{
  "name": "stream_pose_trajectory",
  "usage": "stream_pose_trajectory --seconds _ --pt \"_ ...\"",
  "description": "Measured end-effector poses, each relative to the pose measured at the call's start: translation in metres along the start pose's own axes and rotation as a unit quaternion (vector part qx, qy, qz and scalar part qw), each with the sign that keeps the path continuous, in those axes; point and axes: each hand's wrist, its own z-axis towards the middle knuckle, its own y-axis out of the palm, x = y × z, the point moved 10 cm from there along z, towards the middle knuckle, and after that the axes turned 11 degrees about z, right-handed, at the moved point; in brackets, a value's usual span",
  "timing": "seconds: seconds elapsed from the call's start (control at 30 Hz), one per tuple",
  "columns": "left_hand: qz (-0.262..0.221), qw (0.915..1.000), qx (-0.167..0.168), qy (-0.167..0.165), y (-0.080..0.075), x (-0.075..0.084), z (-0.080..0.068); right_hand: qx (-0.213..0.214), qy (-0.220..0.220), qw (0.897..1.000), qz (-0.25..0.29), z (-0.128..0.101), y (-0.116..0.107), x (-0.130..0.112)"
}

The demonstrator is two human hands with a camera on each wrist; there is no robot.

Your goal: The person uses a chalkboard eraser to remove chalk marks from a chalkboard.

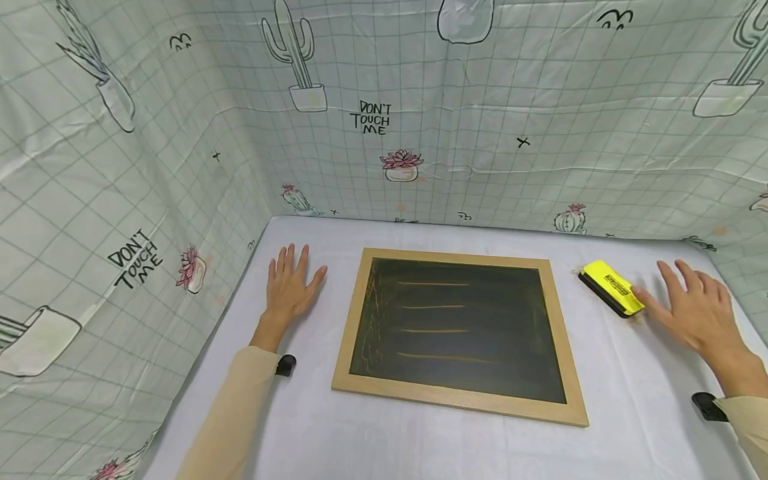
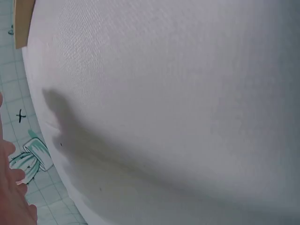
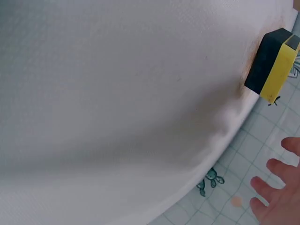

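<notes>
Head view: right hand (image 1: 696,310) spread open, thumb beside the yellow eraser (image 1: 612,287); left hand (image 1: 291,280) flat, empty.

Both hands lie flat, palms down: left hand (image 1: 291,283) and right hand (image 1: 693,307) (fingers spread, holding nothing).

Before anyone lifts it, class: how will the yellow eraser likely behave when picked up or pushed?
The yellow eraser looks small and blocky, so probably light. It lies flat on the white table, unlikely to roll or tip. Its dark felt underside probably drags rather than slips.
</notes>
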Motion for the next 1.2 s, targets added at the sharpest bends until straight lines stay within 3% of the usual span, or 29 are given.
stream_pose_trajectory --seconds 0.33,0.57,0.73,1.0,1.2 --pt "-0.061 0.9956 0.071 -0.005 -0.012 0.011 0.000 0.075 -0.028 0.996 0.034 0.003 -0.015 -0.016" --pt "-0.140 0.9866 0.076 -0.032 -0.011 0.022 0.000 0.115 -0.061 0.990 0.056 0.004 -0.022 -0.028" --pt "-0.199 0.9772 0.056 -0.049 -0.006 0.031 -0.001 0.114 -0.056 0.989 0.082 0.005 -0.022 -0.032" --pt "-0.276 0.9586 0.051 -0.047 0.002 0.045 -0.003 0.073 -0.035 0.990 0.112 0.013 -0.013 -0.038" --pt "-0.292 0.9548 0.026 -0.048 0.009 0.053 -0.005 0.047 -0.045 0.989 0.136 0.017 -0.005 -0.046"
